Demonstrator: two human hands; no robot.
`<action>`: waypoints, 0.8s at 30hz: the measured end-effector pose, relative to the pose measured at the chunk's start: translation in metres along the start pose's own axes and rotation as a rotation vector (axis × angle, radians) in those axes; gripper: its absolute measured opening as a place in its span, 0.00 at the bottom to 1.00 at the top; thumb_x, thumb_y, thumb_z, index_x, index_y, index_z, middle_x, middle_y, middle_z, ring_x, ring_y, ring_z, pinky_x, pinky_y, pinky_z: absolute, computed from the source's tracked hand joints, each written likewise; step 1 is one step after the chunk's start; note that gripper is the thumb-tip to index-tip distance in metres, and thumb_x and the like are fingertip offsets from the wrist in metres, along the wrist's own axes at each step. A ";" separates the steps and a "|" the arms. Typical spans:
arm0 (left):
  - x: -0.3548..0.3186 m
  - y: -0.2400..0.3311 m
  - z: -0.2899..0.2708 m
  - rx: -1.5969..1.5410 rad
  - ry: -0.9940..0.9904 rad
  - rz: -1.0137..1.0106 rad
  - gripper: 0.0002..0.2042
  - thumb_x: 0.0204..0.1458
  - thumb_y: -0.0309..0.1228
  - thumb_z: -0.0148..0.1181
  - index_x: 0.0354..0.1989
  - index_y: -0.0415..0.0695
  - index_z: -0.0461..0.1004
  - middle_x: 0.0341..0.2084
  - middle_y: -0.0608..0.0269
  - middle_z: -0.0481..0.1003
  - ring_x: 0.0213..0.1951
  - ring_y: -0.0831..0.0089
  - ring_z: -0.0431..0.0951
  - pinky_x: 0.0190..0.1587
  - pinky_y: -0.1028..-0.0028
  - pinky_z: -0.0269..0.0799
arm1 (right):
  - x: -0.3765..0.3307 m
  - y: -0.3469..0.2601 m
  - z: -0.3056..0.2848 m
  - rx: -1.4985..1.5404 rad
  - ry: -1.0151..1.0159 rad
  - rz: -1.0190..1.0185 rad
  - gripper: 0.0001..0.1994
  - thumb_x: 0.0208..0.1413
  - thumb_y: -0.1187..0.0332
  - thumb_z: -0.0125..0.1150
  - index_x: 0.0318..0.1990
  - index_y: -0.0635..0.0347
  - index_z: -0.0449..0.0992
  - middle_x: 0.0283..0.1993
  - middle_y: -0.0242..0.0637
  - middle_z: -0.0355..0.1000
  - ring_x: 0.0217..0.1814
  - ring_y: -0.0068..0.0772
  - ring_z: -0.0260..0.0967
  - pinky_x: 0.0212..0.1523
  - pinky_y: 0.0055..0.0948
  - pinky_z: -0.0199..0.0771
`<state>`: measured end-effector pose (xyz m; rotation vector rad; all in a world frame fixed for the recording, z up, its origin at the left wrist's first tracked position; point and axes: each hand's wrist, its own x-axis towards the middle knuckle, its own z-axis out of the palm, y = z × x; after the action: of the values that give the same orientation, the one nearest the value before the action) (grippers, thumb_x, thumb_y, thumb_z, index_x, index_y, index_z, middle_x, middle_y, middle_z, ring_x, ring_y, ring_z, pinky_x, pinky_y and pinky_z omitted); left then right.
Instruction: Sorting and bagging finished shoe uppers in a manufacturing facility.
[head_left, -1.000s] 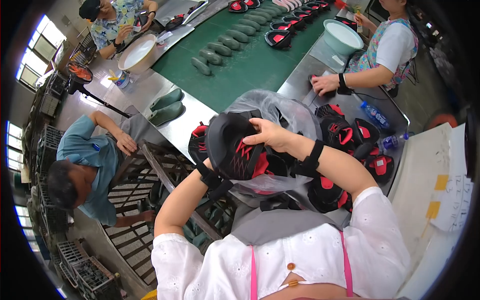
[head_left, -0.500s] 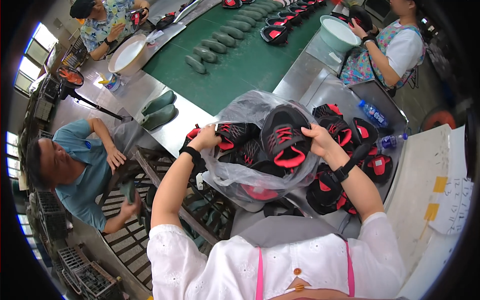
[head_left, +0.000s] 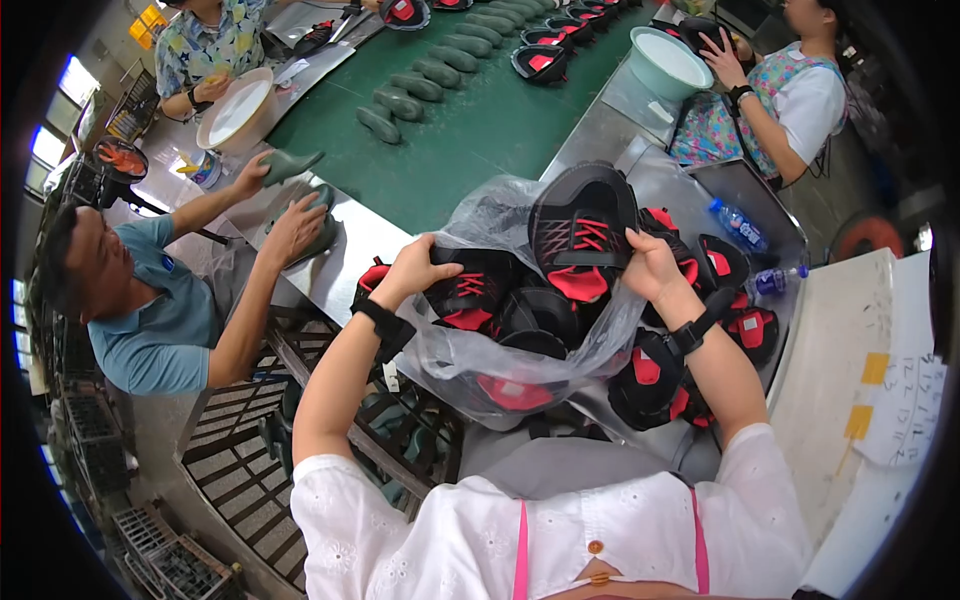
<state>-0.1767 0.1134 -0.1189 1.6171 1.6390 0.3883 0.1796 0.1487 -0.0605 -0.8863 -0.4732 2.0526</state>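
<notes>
In my right hand (head_left: 655, 265) is a black shoe upper (head_left: 585, 225) with red laces and red lining, gripped at its right side and raised above a clear plastic bag (head_left: 430, 345). My left hand (head_left: 418, 272) is closed on a second black-and-red shoe upper (head_left: 468, 290), its thumb on top and its fingers hidden behind the edge. The bag lies open around and beneath both, with more uppers inside. To the right of the bag, loose black-and-red uppers (head_left: 645, 375) are piled on the metal table.
A co-worker at left holds a green shoe last (head_left: 290, 165) above the metal table edge (head_left: 365, 240). Rows of lasts (head_left: 415, 85) and uppers line the green tabletop (head_left: 440, 175). Two bottles (head_left: 740, 225) stand at right; a slatted rack (head_left: 250, 450) is at lower left.
The right-hand upper has moved slightly right and up, apart from the left one. My left hand has shifted a little right. The co-worker's hands moved from the rack to the lasts on the table.
</notes>
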 end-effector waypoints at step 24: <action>-0.102 -0.045 0.055 -0.636 0.456 0.104 0.27 0.45 0.21 0.55 0.56 0.37 0.53 0.43 0.47 0.69 0.47 0.58 0.70 0.50 0.69 0.63 | 0.203 0.031 0.261 -0.871 -0.363 -0.065 0.25 0.54 0.57 0.53 0.55 0.61 0.59 0.52 0.44 0.64 0.53 0.38 0.63 0.51 0.42 0.63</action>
<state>-0.1823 -0.0055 -0.1540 1.1721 1.5201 1.2670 -0.1106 0.2913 0.0128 -0.9420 -1.6483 1.9340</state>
